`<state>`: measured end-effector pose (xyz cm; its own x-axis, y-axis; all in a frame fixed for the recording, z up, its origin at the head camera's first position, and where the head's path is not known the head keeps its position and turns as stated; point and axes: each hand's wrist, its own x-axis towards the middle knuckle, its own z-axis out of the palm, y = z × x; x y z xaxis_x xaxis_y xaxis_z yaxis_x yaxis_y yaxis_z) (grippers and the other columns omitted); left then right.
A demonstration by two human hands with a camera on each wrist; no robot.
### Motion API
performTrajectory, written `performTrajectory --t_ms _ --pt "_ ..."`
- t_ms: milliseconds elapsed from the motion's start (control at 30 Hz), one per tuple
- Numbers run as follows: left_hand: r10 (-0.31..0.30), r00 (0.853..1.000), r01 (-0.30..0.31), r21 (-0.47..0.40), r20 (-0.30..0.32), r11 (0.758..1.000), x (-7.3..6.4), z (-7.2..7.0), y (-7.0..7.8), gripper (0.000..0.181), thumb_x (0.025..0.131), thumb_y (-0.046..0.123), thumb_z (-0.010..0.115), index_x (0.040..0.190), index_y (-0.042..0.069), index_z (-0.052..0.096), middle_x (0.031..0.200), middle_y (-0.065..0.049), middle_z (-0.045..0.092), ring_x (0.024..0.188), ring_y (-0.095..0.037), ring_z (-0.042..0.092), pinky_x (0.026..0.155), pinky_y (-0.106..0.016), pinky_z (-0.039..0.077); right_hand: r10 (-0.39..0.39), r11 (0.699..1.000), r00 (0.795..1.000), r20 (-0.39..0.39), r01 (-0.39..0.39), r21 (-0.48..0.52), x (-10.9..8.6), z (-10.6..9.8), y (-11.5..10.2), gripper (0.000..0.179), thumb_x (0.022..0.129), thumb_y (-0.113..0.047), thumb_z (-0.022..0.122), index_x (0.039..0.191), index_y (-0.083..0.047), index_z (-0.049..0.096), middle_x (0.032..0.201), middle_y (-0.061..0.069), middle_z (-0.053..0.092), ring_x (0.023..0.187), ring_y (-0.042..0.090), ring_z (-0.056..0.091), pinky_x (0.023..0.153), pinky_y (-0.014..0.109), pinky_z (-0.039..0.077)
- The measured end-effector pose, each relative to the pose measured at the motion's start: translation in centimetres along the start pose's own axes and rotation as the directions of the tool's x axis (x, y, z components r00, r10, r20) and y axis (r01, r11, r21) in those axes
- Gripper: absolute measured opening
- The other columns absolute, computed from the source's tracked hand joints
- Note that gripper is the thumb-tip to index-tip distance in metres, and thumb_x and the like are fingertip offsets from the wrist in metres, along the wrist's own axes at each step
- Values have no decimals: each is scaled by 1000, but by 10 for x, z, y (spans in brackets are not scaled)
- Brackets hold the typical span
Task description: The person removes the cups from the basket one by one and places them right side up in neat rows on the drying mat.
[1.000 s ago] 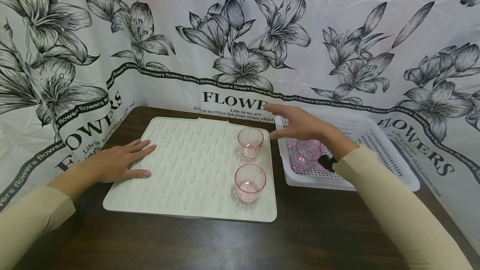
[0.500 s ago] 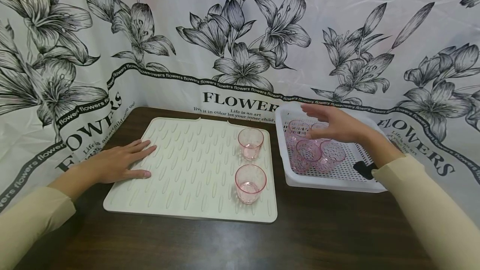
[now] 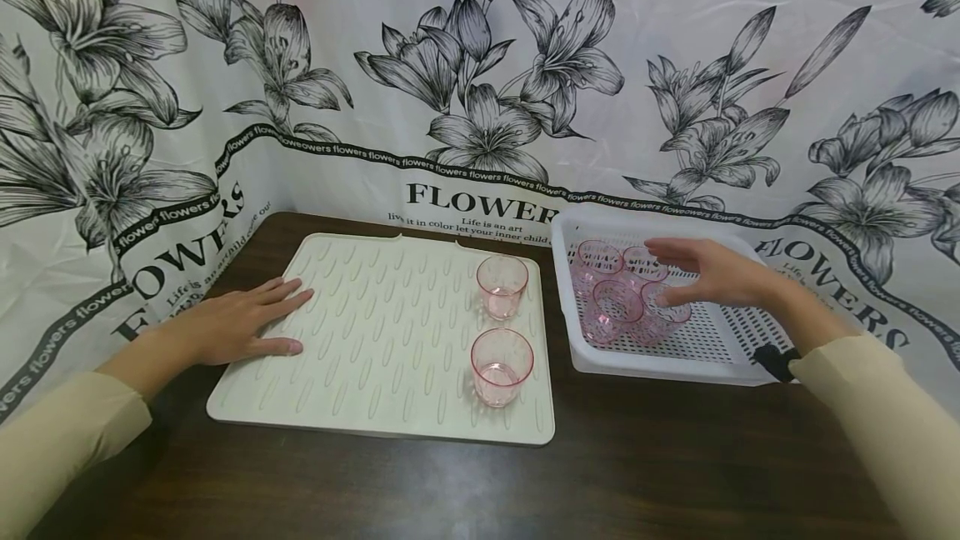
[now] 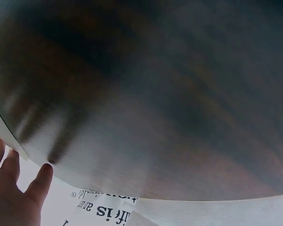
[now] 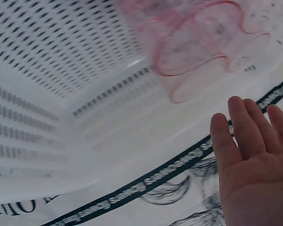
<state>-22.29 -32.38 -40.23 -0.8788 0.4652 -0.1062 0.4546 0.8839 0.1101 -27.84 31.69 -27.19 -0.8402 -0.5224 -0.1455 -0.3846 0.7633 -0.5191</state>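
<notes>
My left hand (image 3: 236, 325) rests with spread fingers on the left edge of a cream ridged drying mat (image 3: 360, 340). Two clear pink-rimmed glasses stand upright along the mat's right side, a rear glass (image 3: 502, 286) and a front glass (image 3: 501, 367). My right hand (image 3: 712, 272) hovers over the white perforated basket (image 3: 675, 369), fingers extended and holding nothing. Several pink glasses sit in the basket's left part; the nearest glass (image 3: 662, 312) lies just beneath the right thumb. In the right wrist view, wavy pink rims (image 5: 198, 37) show beyond the hand (image 5: 254, 165).
Everything stands on a dark brown wooden table (image 3: 420, 482). A white curtain (image 3: 315, 182) printed with black flowers and lettering hangs right behind the mat and basket and along both sides. A black strap (image 3: 774, 362) sits at the right wrist.
My right hand has moved right, from beside the mat's rear glass to above the basket, and lowered a little. The left hand and both glasses on the mat have stayed put.
</notes>
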Motion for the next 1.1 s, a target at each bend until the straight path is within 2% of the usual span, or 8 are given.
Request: performTrajectory --t_ms 300,567,933,1100 --pt "-8 1000 8 5 5 1000 1 0 0 88 90 70 52 157 17 32 160 -18 29 144 -46 28 103 -68 32 35 998 999 18 -34 -49 -12 2 17 91 80 -27 84 147 9 35 150 32 38 135 51 39 107 60 34" --pt "-1 1000 1 2 0 1000 0 0 1 87 91 69 53 157 15 33 160 -19 30 144 -46 28 103 -68 33 37 998 998 54 -34 -59 -17 6 29 89 82 -26 83 146 13 35 148 34 38 132 52 43 104 60 36" --pt "-9 1000 9 -1 13 1000 -1 0 0 87 91 69 53 157 17 32 160 -19 29 144 -46 28 102 -69 33 92 993 989 119 -81 -91 -9 8 33 92 82 -32 82 146 14 34 146 35 40 128 51 48 102 60 40" --pt "-8 1000 8 7 10 1000 -1 -1 1 87 91 69 53 157 16 33 160 -18 30 144 -46 29 101 -69 34 87 991 988 129 -72 -117 -7 8 32 92 81 -31 82 144 16 35 145 35 40 127 50 50 102 59 41"
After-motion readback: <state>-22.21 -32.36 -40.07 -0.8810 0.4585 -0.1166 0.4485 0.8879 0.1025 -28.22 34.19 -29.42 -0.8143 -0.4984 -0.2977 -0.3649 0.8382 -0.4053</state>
